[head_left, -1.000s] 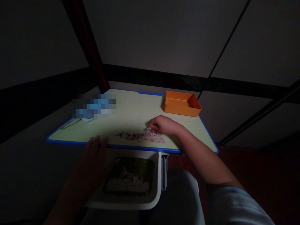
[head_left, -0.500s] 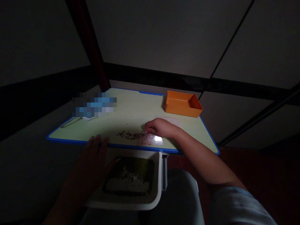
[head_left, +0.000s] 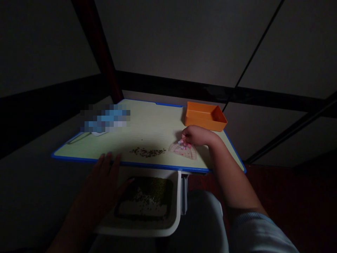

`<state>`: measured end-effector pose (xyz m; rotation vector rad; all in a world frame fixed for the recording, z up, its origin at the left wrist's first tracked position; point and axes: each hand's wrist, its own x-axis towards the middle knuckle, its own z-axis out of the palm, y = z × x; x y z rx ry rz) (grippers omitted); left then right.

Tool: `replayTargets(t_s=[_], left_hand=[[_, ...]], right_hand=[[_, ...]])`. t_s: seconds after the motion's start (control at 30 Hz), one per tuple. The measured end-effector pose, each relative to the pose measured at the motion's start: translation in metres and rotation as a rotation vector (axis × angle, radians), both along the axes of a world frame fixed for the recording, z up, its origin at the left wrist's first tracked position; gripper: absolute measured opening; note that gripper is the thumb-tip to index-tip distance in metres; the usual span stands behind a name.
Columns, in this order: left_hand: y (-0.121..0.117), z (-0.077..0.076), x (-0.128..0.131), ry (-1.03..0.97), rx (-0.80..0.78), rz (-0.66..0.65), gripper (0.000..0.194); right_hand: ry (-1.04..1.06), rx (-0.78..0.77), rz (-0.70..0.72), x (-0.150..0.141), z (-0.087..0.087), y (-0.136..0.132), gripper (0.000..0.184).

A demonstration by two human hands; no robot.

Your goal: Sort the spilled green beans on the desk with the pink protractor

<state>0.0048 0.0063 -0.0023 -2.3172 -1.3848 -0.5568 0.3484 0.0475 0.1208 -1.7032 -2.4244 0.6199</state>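
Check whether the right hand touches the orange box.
Cannot tell. In the head view, the only one, the right hand slightly overlaps the lower front edge of the orange box, hiding any contact or gap.

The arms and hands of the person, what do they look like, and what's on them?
Both the left hand and right hand are bare, with no gloves. The right arm wears a pale grey-blue sleeve ending in a bluer, ribbed-looking cuff near the elbow. The left arm is too dark to make out any sleeve.
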Motion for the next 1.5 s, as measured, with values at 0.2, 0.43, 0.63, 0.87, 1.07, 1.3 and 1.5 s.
replayTargets(t_s=[0.2,0.43,0.63,0.87,1.07,1.3,1.5], left_hand=[[0.002,0.001,-0.001,0.07,0.021,0.008,0.086],[0.003,-0.002,-0.002,0.074,0.045,-0.002,0.085],[0.0,0.001,0.0,0.081,0.038,0.008,0.085],[0.001,0.001,0.0,0.083,-0.009,0.027,0.086],[0.0,-0.001,-0.001,0.056,-0.014,0.02,0.087],[0.002,-0.001,-0.001,0.034,-0.003,0.006,0.086],[0.002,-0.001,-0.001,0.047,0.007,-0.004,0.088]], right_hand=[[0.095,-0.13,0.136,-0.018,-0.002,-0.004,0.014],[0.013,-0.004,0.072,-0.014,-0.003,0.0,0.016],[-0.033,0.057,0.016,-0.007,-0.004,0.003,0.016],[0.059,0.107,-0.067,0.006,-0.001,0.004,0.021],[0.064,-0.001,0.051,0.001,-0.006,0.005,0.016],[-0.035,0.066,0.018,-0.005,-0.008,0.008,0.019],[-0.042,0.093,-0.019,-0.005,-0.007,0.008,0.022]])
